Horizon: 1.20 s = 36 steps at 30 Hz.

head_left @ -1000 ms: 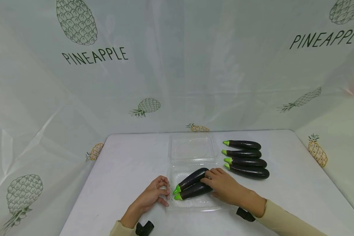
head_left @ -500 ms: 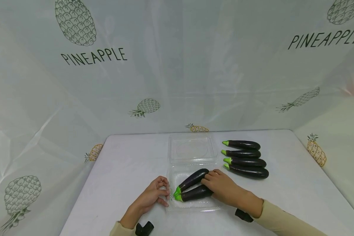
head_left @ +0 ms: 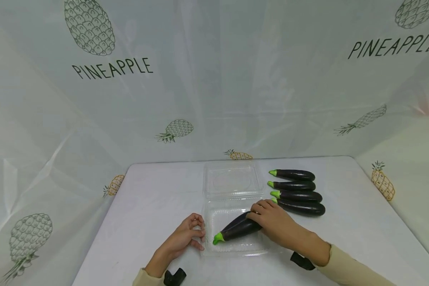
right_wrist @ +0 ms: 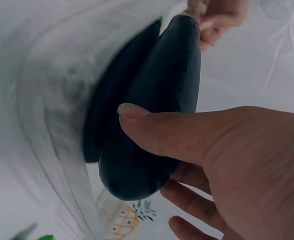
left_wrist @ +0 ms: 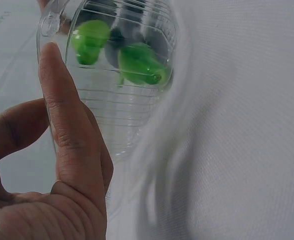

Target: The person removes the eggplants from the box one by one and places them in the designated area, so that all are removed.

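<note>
In the head view my right hand (head_left: 277, 224) grips a dark eggplant (head_left: 241, 229) near its thick end, over the base of a clear plastic clamshell container (head_left: 232, 249). The right wrist view shows the thumb across this eggplant (right_wrist: 159, 85) and fingers on its far side. A second eggplant (right_wrist: 119, 90) lies alongside, mostly hidden behind it in the head view. At the container's left edge is my left hand (head_left: 187, 234). In the left wrist view its thumb and fingers (left_wrist: 67, 110) pinch the rim; two green stem ends (left_wrist: 142, 65) show through the wall.
The container's lid (head_left: 233, 179) lies open behind the base. Several more eggplants (head_left: 296, 196) lie in a row on the white table (head_left: 164, 190), right of the container. A pineapple-print sheet (head_left: 186, 87) hangs behind and around the table.
The right hand has lifted the nearer eggplant and shifted it slightly back and right, so it now overlaps the other one in the head view. The left hand has stayed at the container's edge.
</note>
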{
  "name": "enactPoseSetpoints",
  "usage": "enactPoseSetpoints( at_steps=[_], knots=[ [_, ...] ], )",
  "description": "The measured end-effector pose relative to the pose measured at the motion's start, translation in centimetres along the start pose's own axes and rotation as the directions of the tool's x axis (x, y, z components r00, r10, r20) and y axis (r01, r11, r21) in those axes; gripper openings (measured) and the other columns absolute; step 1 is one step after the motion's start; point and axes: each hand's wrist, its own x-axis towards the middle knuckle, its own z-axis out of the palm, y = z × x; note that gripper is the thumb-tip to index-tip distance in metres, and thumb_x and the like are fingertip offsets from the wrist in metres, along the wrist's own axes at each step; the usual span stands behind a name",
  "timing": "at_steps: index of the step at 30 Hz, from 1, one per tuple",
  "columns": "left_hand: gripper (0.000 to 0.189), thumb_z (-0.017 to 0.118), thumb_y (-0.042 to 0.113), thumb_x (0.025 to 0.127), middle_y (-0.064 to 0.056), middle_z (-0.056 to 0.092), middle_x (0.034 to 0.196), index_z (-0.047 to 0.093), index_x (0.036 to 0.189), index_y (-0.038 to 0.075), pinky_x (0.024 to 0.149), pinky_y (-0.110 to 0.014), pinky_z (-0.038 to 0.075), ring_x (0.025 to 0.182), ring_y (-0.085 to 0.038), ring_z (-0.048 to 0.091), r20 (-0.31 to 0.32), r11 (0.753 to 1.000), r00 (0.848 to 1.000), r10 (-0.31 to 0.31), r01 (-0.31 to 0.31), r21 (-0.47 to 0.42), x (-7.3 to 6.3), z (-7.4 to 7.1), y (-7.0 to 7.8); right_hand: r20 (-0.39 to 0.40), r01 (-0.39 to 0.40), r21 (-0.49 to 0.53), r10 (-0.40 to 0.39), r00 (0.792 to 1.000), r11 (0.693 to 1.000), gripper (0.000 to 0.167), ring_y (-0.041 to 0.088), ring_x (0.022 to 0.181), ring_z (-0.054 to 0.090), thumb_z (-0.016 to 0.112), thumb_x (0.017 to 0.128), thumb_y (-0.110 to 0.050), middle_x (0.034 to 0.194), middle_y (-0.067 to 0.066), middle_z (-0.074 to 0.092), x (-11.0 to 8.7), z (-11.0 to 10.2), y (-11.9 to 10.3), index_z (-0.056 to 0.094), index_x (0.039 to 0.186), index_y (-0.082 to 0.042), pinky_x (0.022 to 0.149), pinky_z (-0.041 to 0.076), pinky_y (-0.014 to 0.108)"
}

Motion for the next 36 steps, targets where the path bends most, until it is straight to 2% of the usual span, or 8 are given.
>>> enactPoseSetpoints(
  at_steps=[5,16,25,36],
  knots=[
    [0.035,0.060,-0.008,0.093,-0.006,0.052,0.104,0.041,0.122,-0.003,0.059,-0.027,0.062,0.078,-0.016,0.059,-0.006,1.000,1.000,-0.002,0.002,0.000,0.0,0.0,0.1,-0.009,-0.039,0.033,0.040,0.999,0.999,0.053,0.026,0.111,0.064,0.098,0.068,-0.009,0.111,0.001,0.068,-0.5,-1.2,0.4,0.075,0.115,-0.014,0.101,0.057,0.048],
    [0.034,0.059,-0.008,0.094,-0.005,0.052,0.102,0.041,0.122,-0.003,0.060,-0.028,0.062,0.078,-0.016,0.059,-0.007,1.000,1.000,-0.010,0.010,-0.006,0.1,-0.1,0.0,-0.049,-0.129,0.034,0.130,0.990,0.991,0.057,0.029,0.112,0.065,0.100,0.063,-0.008,0.111,0.001,0.069,-2.2,-2.4,2.1,0.076,0.114,-0.017,0.099,0.057,0.050],
    [0.033,0.058,-0.009,0.094,-0.003,0.052,0.099,0.041,0.122,-0.002,0.059,-0.027,0.062,0.078,-0.017,0.058,-0.001,1.000,1.000,-0.008,0.008,0.000,0.1,-0.2,0.1,-0.169,-0.160,0.054,0.167,0.971,0.986,0.062,0.029,0.108,0.065,0.101,0.056,-0.002,0.112,0.004,0.069,-4.1,-3.0,3.9,0.076,0.112,-0.011,0.095,0.058,0.054],
    [0.035,0.059,-0.008,0.093,-0.005,0.052,0.101,0.040,0.122,-0.003,0.060,-0.029,0.063,0.079,-0.018,0.059,0.007,1.000,1.000,-0.004,0.004,0.006,0.3,-0.4,0.0,-0.184,-0.241,0.074,0.251,0.950,0.968,0.066,0.034,0.109,0.063,0.101,0.055,0.002,0.115,0.007,0.069,-6.6,-3.1,5.8,0.076,0.114,-0.011,0.092,0.056,0.058]
  ],
)
